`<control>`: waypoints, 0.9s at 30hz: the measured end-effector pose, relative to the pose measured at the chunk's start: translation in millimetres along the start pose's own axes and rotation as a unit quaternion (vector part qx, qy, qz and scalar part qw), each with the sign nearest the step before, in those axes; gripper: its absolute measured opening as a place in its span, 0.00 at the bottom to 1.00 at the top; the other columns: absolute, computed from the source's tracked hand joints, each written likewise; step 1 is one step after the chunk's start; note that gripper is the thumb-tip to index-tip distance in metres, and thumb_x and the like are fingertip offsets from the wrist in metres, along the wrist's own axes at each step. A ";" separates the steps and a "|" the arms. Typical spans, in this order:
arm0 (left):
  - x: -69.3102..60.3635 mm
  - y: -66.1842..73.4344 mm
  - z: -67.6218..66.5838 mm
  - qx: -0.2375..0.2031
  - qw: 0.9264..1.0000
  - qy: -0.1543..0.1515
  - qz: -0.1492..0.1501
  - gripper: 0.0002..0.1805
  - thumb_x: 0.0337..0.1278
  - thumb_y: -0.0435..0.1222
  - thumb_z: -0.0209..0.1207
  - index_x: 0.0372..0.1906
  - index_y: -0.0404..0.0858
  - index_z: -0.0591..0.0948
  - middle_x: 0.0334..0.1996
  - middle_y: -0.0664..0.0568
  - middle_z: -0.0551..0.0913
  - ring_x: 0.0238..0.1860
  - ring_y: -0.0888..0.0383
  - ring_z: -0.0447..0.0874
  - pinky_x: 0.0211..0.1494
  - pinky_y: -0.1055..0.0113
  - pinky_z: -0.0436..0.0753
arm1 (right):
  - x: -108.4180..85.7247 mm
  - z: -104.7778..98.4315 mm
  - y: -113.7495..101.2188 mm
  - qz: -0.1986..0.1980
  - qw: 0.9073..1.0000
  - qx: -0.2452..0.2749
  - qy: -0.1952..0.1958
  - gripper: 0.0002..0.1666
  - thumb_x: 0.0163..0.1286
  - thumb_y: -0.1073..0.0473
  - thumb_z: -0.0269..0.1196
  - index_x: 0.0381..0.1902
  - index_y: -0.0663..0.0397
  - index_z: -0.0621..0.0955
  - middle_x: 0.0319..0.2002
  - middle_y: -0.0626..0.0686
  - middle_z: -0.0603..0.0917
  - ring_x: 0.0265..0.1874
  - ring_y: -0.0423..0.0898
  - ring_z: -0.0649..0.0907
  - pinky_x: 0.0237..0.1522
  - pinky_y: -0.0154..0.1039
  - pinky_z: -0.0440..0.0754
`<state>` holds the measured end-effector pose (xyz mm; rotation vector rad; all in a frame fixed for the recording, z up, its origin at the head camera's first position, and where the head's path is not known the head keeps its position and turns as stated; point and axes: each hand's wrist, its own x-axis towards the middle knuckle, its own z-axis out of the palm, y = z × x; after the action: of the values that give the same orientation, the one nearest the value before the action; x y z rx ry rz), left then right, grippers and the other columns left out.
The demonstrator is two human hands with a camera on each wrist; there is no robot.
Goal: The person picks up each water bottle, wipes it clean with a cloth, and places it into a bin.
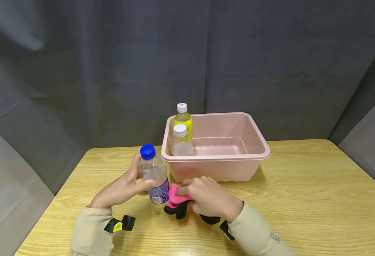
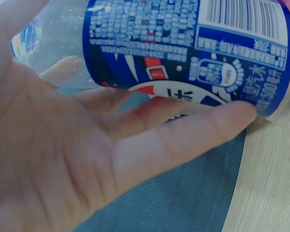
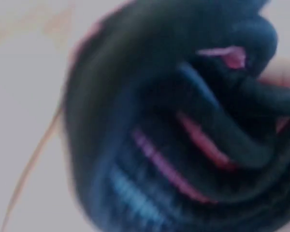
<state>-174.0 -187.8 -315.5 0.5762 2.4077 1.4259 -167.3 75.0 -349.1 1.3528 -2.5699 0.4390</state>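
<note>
My left hand [image 1: 121,190] grips a clear plastic bottle [image 1: 155,172] with a blue cap, tilted a little above the table. In the left wrist view, the bottle's blue label [image 2: 145,53] with a barcode lies along the fingers. My right hand [image 1: 211,199] holds a bunched pink and black glove [image 1: 177,199] by its pink side, close against the lower part of the bottle. The right wrist view is filled by the glove's dark folds [image 3: 106,125], blurred, with pink showing between them. Whether the glove touches the bottle I cannot tell.
Behind the hands stands a pink plastic tub [image 1: 216,170] on the wooden table [image 1: 312,188]. Inside its left end, a yellow-labelled bottle [image 1: 183,119] and a clear bottle [image 1: 181,146] stand upright, both white-capped. A grey curtain [image 1: 142,71] hangs beyond the table's back edge.
</note>
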 end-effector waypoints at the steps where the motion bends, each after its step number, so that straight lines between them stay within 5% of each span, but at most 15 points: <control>1: 0.2 0.1 0.0 0.000 1.000 -0.001 -0.002 0.47 0.68 0.46 0.63 0.75 0.47 0.43 0.70 0.26 0.61 0.64 0.29 0.70 0.47 0.46 0.87 | -0.5 -4.1 0.2 -0.002 1.000 0.010 0.026 0.22 0.50 0.74 0.67 0.43 0.50 0.88 0.38 0.47 0.86 0.31 0.43 0.84 0.30 0.36 0.80; 7: -0.1 -0.1 -0.5 0.002 1.000 -0.004 0.000 0.48 0.68 0.45 0.63 0.76 0.46 0.40 0.68 0.25 0.63 0.60 0.33 0.75 0.47 0.49 0.87 | -2.6 -24.1 -2.5 -0.011 0.978 0.055 0.200 0.23 0.55 0.74 0.68 0.50 0.59 0.87 0.51 0.54 0.86 0.48 0.50 0.87 0.51 0.46 0.85; 12: 0.0 -0.2 0.5 0.005 1.000 -0.005 0.007 0.45 0.69 0.44 0.62 0.75 0.46 0.43 0.67 0.26 0.65 0.60 0.33 0.75 0.47 0.48 0.87 | -1.4 -27.5 -5.9 -0.024 0.932 0.123 0.339 0.24 0.55 0.78 0.70 0.52 0.64 0.85 0.54 0.60 0.85 0.52 0.57 0.85 0.56 0.47 0.82; 15: 0.7 -0.8 1.5 0.001 1.000 -0.008 0.012 0.45 0.68 0.43 0.63 0.75 0.46 0.44 0.70 0.29 0.63 0.62 0.33 0.74 0.48 0.47 0.87 | 0.0 -26.2 -7.2 -0.038 0.915 0.150 0.374 0.26 0.54 0.81 0.70 0.52 0.65 0.85 0.56 0.61 0.84 0.55 0.58 0.84 0.60 0.44 0.79; 17: 1.6 -1.4 1.8 0.000 1.000 -0.011 0.018 0.45 0.68 0.43 0.63 0.75 0.46 0.44 0.72 0.31 0.62 0.62 0.34 0.73 0.47 0.47 0.87 | 0.3 -25.1 -7.8 -0.043 0.916 0.148 0.370 0.25 0.54 0.80 0.70 0.52 0.65 0.85 0.56 0.61 0.83 0.54 0.58 0.84 0.60 0.43 0.79; 22: 3.4 -2.0 2.1 -0.001 0.999 -0.017 0.033 0.46 0.70 0.41 0.62 0.77 0.46 0.42 0.73 0.31 0.61 0.62 0.34 0.75 0.46 0.50 0.88 | -1.5 -23.6 -7.2 -0.047 0.944 0.096 0.312 0.22 0.55 0.76 0.71 0.50 0.62 0.86 0.53 0.59 0.84 0.50 0.54 0.86 0.54 0.46 0.84; 27: 3.1 0.1 1.4 0.005 1.000 -0.012 0.016 0.48 0.69 0.43 0.62 0.77 0.45 0.40 0.72 0.30 0.62 0.61 0.35 0.76 0.46 0.51 0.88 | -3.6 -24.0 -4.5 -0.049 0.964 0.057 0.253 0.20 0.54 0.76 0.69 0.45 0.57 0.87 0.49 0.53 0.84 0.42 0.48 0.86 0.46 0.43 0.86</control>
<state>-176.1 -185.2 -316.2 0.6326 2.3983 1.4116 -160.6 83.8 -327.0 1.2024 -2.0773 0.8073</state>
